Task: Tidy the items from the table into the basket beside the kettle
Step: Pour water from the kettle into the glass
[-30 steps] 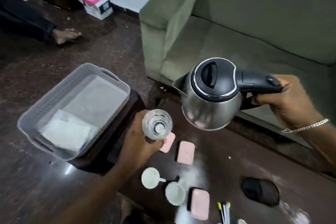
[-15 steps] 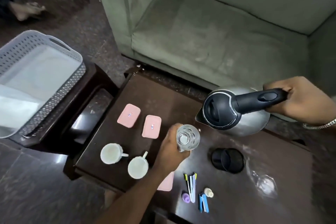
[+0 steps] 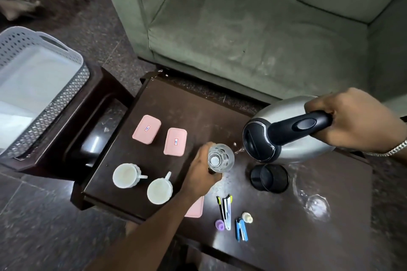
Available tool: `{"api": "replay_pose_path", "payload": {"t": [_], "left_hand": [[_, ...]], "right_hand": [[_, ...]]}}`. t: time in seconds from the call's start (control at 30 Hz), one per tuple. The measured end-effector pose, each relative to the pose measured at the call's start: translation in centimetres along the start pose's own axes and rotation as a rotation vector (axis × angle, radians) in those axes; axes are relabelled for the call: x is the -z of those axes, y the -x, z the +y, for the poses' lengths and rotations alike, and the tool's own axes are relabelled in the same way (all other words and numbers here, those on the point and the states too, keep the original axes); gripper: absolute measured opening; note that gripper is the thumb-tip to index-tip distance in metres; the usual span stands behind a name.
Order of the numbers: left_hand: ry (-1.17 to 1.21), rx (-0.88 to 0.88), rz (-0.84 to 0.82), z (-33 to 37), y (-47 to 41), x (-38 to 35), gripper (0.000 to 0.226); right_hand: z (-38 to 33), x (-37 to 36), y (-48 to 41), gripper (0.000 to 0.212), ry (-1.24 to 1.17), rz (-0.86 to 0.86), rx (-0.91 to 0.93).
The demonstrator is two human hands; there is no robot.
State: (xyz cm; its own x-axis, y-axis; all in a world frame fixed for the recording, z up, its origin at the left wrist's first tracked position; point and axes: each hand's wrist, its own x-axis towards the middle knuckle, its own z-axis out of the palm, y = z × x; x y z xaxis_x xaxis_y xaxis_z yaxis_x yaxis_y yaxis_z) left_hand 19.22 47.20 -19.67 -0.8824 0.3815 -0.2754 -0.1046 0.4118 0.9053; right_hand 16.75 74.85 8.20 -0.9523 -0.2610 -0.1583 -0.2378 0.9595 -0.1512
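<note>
Steel kettle (image 3: pixel 275 114) tilted, handle gripped by right hand (image 3: pixel 356 121), spout at glass (image 3: pixel 221 159) clasped by left hand (image 3: pixel 200 174) over table (image 3: pixel 176 105). Basket (image 3: pixel 72 86) far left. Tidying looks unstarted; next, set kettle down level.

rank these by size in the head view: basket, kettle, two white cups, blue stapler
1. Basket, though cut off at the frame edge
2. Kettle, held nearer the camera
3. The two cups, alike
4. Stapler

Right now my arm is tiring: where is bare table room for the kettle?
Bare: the table strip between the pink boxes and the sofa; also the near right corner past the stapler. Crowded: around the left hand with its glass, black holder and pens.
</note>
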Motion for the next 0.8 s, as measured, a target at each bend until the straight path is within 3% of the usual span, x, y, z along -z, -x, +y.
{"api": "replay_pose_path", "payload": {"t": [0.17, 0.43, 0.8], "left_hand": [[-0.012, -0.005, -0.008, -0.2, 0.2, 0.2, 0.085], [-0.023, 0.008, -0.014, 0.1, 0.5, 0.4, 0.086], [-0.007, 0.010, -0.022, -0.2, 0.4, 0.5, 0.087]], "right_hand": [[-0.3, 0.9, 0.6, 0.040, 0.045, 0.017, 0.011], [-0.5, 4.8, 1.9, 0.014, 0.099, 0.039, 0.015], [-0.8, 10.0, 3.0, 0.017, 0.202, 0.097, 0.017]]}}
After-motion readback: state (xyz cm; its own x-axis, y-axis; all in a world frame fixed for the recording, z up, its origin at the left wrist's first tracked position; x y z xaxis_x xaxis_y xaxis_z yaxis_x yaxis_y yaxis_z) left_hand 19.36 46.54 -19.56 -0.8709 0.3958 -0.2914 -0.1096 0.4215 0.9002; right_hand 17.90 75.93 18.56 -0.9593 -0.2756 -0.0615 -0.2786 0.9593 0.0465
